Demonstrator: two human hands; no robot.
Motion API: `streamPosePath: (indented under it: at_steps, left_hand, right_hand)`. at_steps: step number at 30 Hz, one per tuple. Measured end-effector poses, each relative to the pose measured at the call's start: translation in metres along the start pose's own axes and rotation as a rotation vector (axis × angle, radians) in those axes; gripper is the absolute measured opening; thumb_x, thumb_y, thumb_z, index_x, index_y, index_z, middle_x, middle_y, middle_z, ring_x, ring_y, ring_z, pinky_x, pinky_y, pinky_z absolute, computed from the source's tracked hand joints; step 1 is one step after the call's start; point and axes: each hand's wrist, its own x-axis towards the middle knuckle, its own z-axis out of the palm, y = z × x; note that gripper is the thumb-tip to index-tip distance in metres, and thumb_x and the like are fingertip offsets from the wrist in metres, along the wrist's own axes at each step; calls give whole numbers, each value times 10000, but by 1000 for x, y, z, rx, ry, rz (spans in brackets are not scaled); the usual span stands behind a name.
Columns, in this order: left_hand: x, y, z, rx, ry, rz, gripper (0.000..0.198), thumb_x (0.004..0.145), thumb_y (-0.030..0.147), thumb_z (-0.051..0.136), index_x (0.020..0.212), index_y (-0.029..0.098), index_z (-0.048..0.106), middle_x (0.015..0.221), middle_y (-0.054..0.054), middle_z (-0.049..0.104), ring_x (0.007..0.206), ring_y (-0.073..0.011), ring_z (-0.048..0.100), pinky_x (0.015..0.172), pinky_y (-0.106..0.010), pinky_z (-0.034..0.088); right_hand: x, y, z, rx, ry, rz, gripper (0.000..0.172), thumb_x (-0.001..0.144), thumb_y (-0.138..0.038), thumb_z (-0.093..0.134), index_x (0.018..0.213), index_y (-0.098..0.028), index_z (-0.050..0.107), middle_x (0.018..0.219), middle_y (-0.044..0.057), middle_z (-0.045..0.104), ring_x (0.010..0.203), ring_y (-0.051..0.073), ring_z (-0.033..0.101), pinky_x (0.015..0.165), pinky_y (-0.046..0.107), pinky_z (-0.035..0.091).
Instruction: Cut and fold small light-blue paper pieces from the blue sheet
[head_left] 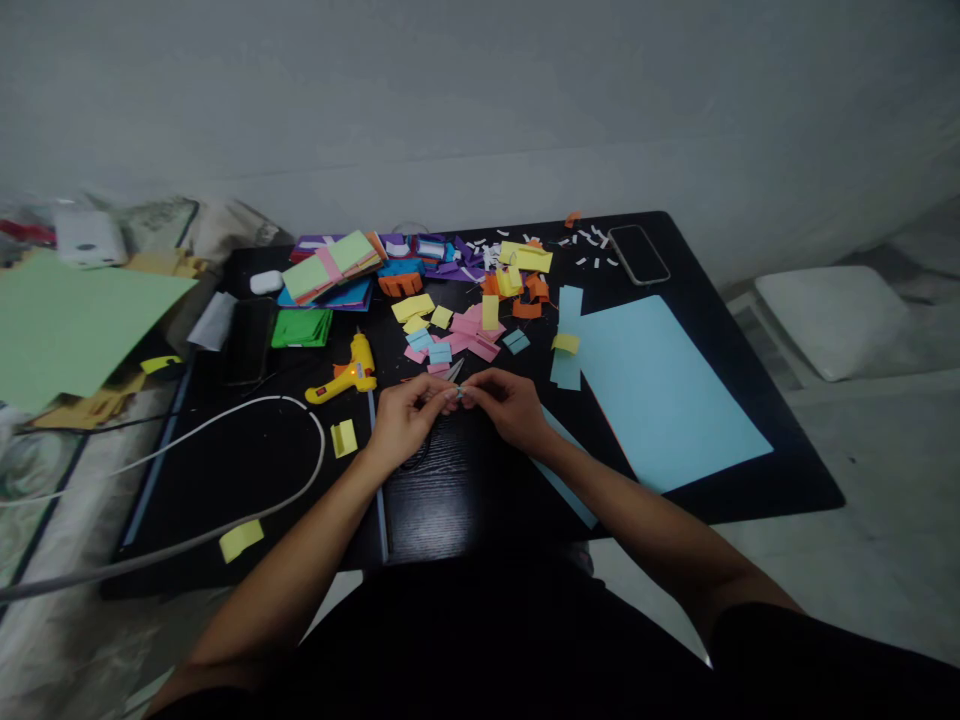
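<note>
At the middle of the black table, my left hand and my right hand meet fingertip to fingertip. Both pinch a small light-blue piece of paper, mostly hidden by the fingers. Just behind them show the blades of a pair of scissors; the handles are covered by my left hand. Beyond lie pink paper pieces and small folded blue pieces. To the left rests a yellow glue gun. Light-blue strips with a yellow piece across them lie to the right.
A large light-blue sheet covers the table's right part, with a phone behind it. A stack of coloured paper and green folded paper stand at back left. A white cable loops over the left side.
</note>
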Motion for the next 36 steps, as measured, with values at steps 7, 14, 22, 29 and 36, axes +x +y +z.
streamPosePath:
  at_steps: [7,14,22,29,36]
  left_hand:
    - [6,-8,1,-40,17,-78,269,885,429,710,920,166,750,745,-33,761,653,-161,709,648,-267,572]
    - [11,-11,-1,-10,-69,-88,392,891,469,680,1148,174,716,757,-22,740,678,-175,710,689,-289,583]
    - [15,-7,-82,788,102,-133,337,838,232,571,1150,175,686,1140,-137,693,1009,-303,681,944,-454,536]
    - [5,-31,-118,1229,85,-305,438,745,239,674,1177,165,669,1180,-230,607,1040,-435,615,870,-557,512]
    - [10,-15,-115,1062,92,-117,319,824,294,606,1118,174,638,1133,-167,599,1014,-350,623,878,-474,517]
  right_hand:
    - [5,10,-3,-42,-2,12,195,822,-384,770,873,-197,748,778,20,754,735,174,720,757,312,593]
    - [6,12,-6,-192,-32,-82,285,779,-335,800,1036,-215,767,1022,59,790,885,199,745,771,304,597]
    - [13,16,-10,63,17,132,321,720,-340,815,997,-180,790,947,65,805,844,229,774,853,392,634]
    - [17,14,-11,128,52,151,303,765,-403,791,952,-172,732,849,50,774,794,208,767,627,292,629]
    - [21,17,-14,173,93,153,340,733,-386,834,924,-191,631,795,11,746,725,174,757,666,296,637]
